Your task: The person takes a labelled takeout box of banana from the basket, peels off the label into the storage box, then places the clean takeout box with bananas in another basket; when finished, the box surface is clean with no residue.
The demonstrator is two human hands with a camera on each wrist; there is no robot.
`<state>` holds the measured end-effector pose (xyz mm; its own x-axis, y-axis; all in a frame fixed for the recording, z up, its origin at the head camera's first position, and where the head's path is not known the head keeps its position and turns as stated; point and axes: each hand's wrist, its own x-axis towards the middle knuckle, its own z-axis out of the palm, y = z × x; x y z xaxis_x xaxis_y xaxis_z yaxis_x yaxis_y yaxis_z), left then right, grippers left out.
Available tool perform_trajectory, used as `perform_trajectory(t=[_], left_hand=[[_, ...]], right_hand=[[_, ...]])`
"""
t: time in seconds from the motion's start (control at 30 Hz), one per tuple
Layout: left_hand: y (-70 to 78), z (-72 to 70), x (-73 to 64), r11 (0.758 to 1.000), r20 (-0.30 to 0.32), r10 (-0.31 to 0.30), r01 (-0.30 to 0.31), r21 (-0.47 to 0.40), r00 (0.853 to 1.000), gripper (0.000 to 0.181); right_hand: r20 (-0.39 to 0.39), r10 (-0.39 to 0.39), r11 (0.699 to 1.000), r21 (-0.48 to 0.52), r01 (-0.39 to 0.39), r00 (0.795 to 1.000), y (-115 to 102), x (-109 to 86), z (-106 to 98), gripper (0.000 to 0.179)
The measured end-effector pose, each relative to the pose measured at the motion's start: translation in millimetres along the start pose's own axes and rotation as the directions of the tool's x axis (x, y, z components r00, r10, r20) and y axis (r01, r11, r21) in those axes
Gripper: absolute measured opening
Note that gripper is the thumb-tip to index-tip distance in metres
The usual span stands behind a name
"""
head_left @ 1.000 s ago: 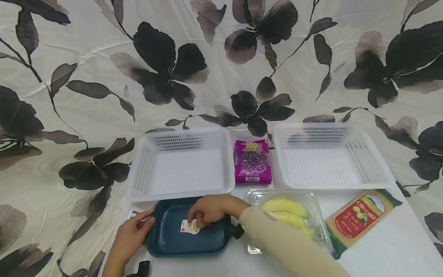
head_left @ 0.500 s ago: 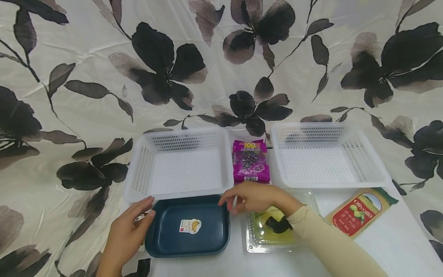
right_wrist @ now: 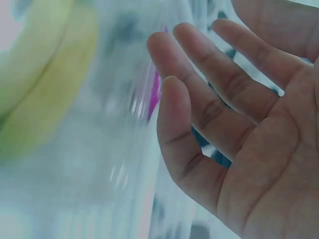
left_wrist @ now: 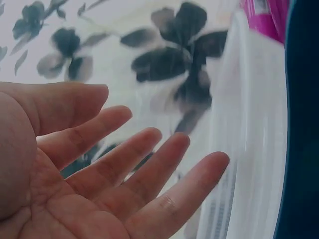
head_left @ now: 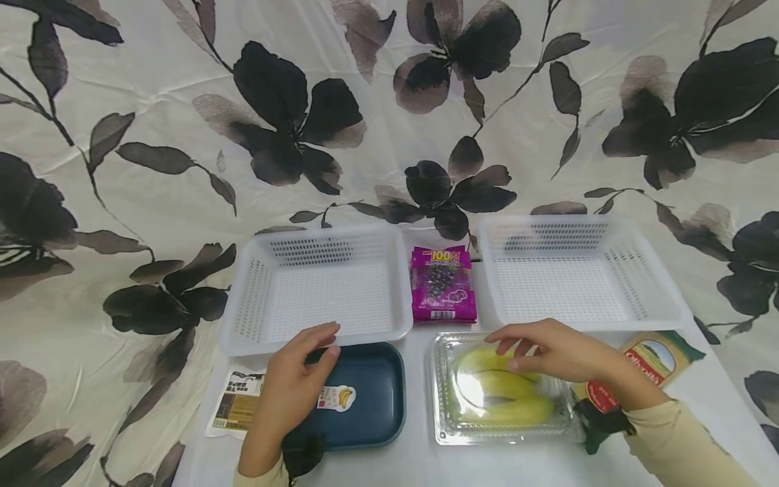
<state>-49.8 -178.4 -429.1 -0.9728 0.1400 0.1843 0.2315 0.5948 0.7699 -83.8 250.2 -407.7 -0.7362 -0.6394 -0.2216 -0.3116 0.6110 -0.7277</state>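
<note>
In the head view a dark blue tray (head_left: 372, 419) with a banana sticker (head_left: 337, 398) inside lies on the white table. My left hand (head_left: 298, 389) hovers over the tray's left part, and the left wrist view shows its fingers (left_wrist: 149, 184) spread and holding nothing. A clear plastic box (head_left: 447, 433) with yellow bananas (head_left: 496, 382) in it sits right of the tray. Above the box's upper right part is my right hand (head_left: 548, 348). In the right wrist view its fingers (right_wrist: 209, 107) are loosely bent with nothing between them.
Two white perforated baskets (head_left: 322, 297) stand behind, left and right, with a purple candy bag (head_left: 443, 284) between them. A red and tan Olivoila packet (head_left: 660, 358) lies at the right, partly under my right forearm. Left of the tray lies a brown and white packet (head_left: 236, 404).
My right hand has left the sticker in the tray and moved right, over the banana box. My left hand has moved right from the tray's left edge, uncovering the brown and white packet.
</note>
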Motion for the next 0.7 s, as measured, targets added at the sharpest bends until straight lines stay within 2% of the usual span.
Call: perform_trajectory(t=[0.13,0.33,0.53,0.7], left_hand=[[11.6,19.1,8.0,0.997,0.059,0.018,-0.014,-0.073,0.998,0.036],[27.6,48.6,17.8,0.995,0.147,0.015,-0.001,-0.096,0.989,0.035],[38.6,74.2,27.0,0.993,0.244,0.072,-0.046,-0.107,0.967,0.035],[40.3,93.6,28.8,0.995,0.29,0.092,-0.074,-0.071,0.953,0.037]], right_hand=[[-0.072,0.051,0.999,-0.005,-0.051,0.996,21.2,-26.8,-6.2,0.044],[-0.12,0.158,0.987,0.029,-0.155,0.98,44.1,-53.7,-7.6,0.048],[-0.151,0.266,0.962,0.106,-0.252,0.952,62.3,-69.4,-7.5,0.052],[-0.146,0.28,0.949,0.19,-0.251,0.949,75.9,-74.3,-8.3,0.053]])
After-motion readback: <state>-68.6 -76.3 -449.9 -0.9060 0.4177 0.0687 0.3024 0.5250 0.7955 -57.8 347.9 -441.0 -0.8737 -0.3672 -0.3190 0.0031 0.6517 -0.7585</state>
